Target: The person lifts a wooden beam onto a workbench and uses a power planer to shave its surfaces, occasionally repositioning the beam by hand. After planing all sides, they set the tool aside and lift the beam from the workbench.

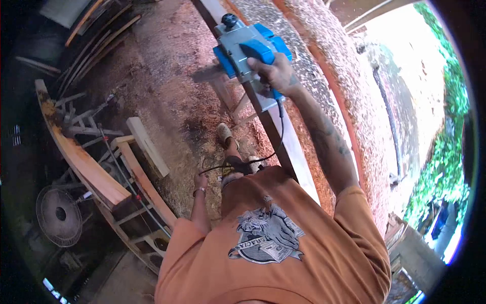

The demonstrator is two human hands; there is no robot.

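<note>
Workshop yard, head view: our right hand is clamped round the handle of the blue planer, which sits on the top face of a long plank at arm's reach ahead. The plank runs straight away from us, in line with the outstretched right arm. Our left hand hangs at the hip, well apart from the tool; we cannot tell whether it is open or curled. A cord trails back toward us. Shavings carpet the floor; boards and a fan stand at left.
</note>
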